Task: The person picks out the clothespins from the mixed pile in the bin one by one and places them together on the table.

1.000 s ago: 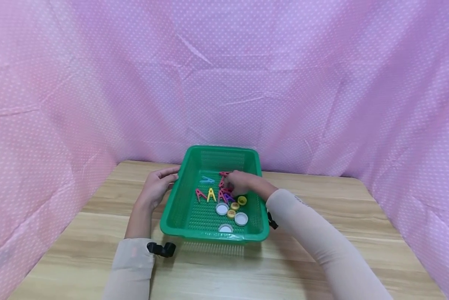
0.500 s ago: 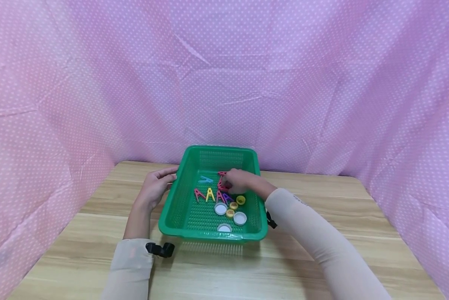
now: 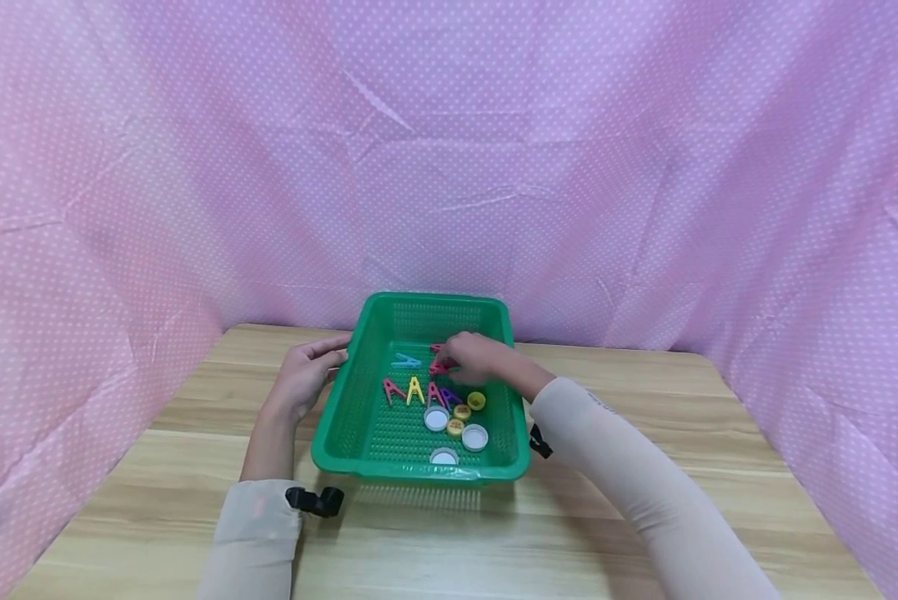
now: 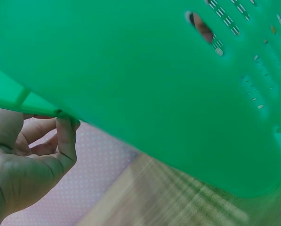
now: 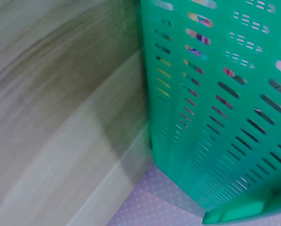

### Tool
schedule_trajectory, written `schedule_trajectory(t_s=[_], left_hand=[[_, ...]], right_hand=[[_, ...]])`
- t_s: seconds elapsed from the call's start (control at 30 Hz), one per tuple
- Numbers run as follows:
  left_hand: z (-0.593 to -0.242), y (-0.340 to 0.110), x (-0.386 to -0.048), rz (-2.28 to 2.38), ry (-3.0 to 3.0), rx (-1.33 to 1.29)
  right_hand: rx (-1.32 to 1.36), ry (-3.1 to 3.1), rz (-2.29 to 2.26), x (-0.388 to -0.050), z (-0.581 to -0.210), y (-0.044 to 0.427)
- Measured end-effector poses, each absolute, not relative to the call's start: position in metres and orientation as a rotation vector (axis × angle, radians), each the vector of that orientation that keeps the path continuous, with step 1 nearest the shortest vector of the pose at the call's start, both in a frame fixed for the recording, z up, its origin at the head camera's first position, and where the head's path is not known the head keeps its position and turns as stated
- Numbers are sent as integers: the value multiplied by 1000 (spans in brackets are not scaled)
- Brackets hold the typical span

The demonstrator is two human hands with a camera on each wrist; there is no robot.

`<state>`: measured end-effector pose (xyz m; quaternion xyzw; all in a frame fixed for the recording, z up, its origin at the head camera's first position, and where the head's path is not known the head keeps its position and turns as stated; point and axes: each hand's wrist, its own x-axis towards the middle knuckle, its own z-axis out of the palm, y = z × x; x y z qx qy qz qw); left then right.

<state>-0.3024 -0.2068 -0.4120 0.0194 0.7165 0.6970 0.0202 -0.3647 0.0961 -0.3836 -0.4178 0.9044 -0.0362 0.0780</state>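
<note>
A green plastic basket (image 3: 418, 472) stands on the table, tilted toward me. My left hand (image 3: 303, 377) holds its left rim; in the left wrist view that hand's (image 4: 36, 160) bent fingers meet the rim. Inside the basket, my right hand (image 3: 477, 357) has its fingers on a red clothespin (image 3: 441, 367), pinching it as far as the blurred view shows. Nearby lie another red clothespin (image 3: 435, 394), a purple clothespin (image 3: 450, 397), a yellow clothespin (image 3: 414, 390), a pinkish-red clothespin (image 3: 393, 390) and a blue clothespin (image 3: 406, 361). The basket wall hides my right hand from its wrist camera.
White bottle caps (image 3: 437, 418) and yellow caps (image 3: 461, 412) lie at the basket's near right. The wooden table (image 3: 644, 467) extends to both sides. A pink dotted curtain (image 3: 449, 167) hangs behind and around it.
A red clothespin under my right fingers has shifted slightly away from me, toward the basket's far end. The whole scene slides a little left; my left hand stays at the rim.
</note>
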Motion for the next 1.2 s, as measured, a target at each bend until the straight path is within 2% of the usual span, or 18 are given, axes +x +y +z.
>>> schedule_trajectory(t_s=[0.73,1.2], left_hand=[[-413,-210,-299,2152,2222,74],[-413,-208,-301,2184,2191,82]], right_hand=[[-1263,2824,-290,-355,-345,130],[-1304,2904,-428,-353,-337,174]])
